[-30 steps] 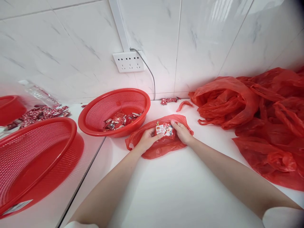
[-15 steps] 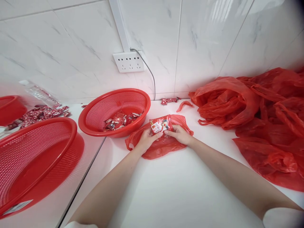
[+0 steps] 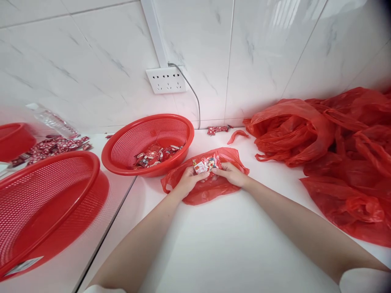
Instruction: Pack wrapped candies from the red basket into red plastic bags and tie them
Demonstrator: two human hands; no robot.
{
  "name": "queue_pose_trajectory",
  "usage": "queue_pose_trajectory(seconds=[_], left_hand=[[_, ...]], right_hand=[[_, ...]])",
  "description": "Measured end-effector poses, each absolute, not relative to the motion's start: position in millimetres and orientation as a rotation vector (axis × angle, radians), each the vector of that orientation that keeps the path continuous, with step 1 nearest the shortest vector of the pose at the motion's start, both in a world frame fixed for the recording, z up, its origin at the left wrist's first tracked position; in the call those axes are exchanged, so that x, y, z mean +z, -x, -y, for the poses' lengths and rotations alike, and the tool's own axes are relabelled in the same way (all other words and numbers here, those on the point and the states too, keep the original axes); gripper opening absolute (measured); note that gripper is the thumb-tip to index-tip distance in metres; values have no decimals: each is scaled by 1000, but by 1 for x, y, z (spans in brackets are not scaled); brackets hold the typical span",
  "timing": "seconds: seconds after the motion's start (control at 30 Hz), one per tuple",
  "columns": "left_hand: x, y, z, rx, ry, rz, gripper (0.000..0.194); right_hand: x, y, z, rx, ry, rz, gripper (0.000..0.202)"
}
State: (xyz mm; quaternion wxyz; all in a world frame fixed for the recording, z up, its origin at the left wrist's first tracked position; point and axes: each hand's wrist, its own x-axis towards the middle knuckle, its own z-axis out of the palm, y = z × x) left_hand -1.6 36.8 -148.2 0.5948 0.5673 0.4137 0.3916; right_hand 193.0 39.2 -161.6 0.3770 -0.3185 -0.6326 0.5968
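Note:
A small red and white printed packet [image 3: 205, 164] is held between my two hands, over a red plastic bag [image 3: 203, 192] lying flat on the white table. My left hand [image 3: 190, 179] grips the packet's left end, thumb on top. At its right end my right hand [image 3: 230, 173] holds on, thumb also on top. Just to the left of the bag stands a round red mesh basket [image 3: 122, 140] with several red wrapped packets [image 3: 155, 154] inside.
Another red basket [image 3: 88, 183] is at the left, near a pile of patterned packets [image 3: 51, 147] and a clear bottle [image 3: 53, 121]. Crumpled red bags [image 3: 296, 130] lie at the right. A socket panel [image 3: 166, 80] with a cable is on the wall.
The packet between my hands has tilted and sits slightly lower, its printed face looking narrower. My hands have barely moved.

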Motion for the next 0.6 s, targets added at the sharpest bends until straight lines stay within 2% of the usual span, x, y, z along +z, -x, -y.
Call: queue_pose_trajectory(seconds=[0.1,0.6], left_hand=[[-147,1,-36,882,-1332,-974,36],[-148,7,-35,817,-1428,-974,31]], right_hand=[[-163,-193,-42,1509,859,1513,40],[-158,-192,-37,1502,783,1502,39]])
